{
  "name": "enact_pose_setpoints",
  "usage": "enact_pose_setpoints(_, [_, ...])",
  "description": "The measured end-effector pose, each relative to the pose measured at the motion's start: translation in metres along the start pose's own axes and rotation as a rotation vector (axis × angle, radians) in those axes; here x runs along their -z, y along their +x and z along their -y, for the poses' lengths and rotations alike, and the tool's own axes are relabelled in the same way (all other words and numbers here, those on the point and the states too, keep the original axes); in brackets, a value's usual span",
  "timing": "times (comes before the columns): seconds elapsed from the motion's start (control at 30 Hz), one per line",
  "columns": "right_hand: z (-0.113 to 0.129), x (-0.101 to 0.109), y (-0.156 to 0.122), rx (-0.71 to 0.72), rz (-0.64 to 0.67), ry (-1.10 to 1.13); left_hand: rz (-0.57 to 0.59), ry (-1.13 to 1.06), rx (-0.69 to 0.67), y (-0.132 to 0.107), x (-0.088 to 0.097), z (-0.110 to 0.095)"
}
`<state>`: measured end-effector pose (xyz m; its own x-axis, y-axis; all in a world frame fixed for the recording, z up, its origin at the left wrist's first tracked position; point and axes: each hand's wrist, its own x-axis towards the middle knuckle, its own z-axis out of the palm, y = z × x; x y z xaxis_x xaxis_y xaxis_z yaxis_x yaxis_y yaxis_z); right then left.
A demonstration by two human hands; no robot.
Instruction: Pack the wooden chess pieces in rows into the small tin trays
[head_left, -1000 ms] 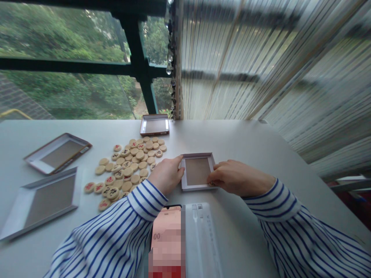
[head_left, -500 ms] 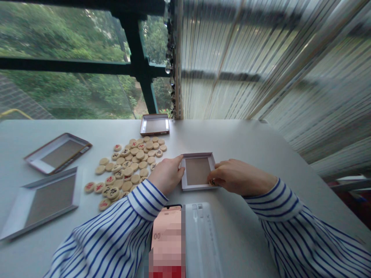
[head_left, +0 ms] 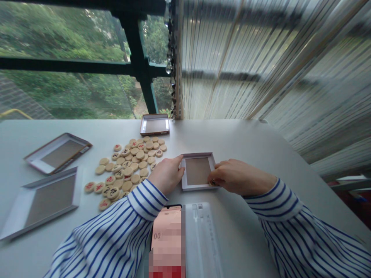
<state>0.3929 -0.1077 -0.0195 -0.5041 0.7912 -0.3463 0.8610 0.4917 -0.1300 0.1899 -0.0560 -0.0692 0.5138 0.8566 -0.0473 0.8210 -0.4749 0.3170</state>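
Note:
A shallow white-walled box (head_left: 198,187) with a grey-brown bottom lies in front of me. My left hand (head_left: 167,173) pinches its left wall between thumb and fingers. At the box's near right corner, my right hand (head_left: 232,175) is closed on a round wooden xiangqi piece (head_left: 212,182), mostly hidden by the fingers. Left of the box spreads a loose pile of xiangqi pieces (head_left: 135,178), some with red or black characters showing and others plain side up. My left forearm covers the pile's near right edge.
Another shallow box (head_left: 155,132) stands by the window, with a brown-edged one (head_left: 48,166) and a larger white one (head_left: 17,208) at left. A phone (head_left: 166,231) and a white plastic case (head_left: 201,235) lie nearest me. String curtains (head_left: 220,58) hang behind the white table (head_left: 246,143).

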Motion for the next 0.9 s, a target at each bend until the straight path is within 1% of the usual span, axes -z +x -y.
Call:
enact_pose_setpoints(0.5, [0.0003, 0.0006, -0.0008, -0.006, 0.000, 0.002, 0.009, -0.010, 0.015, 0.0001, 0.0003, -0.0007])
enact_pose_setpoints(0.67, [0.0014, 0.0015, -0.0009, -0.018, 0.019, 0.015, 0.020, -0.018, 0.025, 0.0005, 0.0007, -0.0012])
enact_pose_setpoints(0.9, [0.0000, 0.0021, -0.0031, -0.021, 0.001, 0.023, 0.006, -0.014, 0.008, 0.0003, -0.0003, 0.0004])
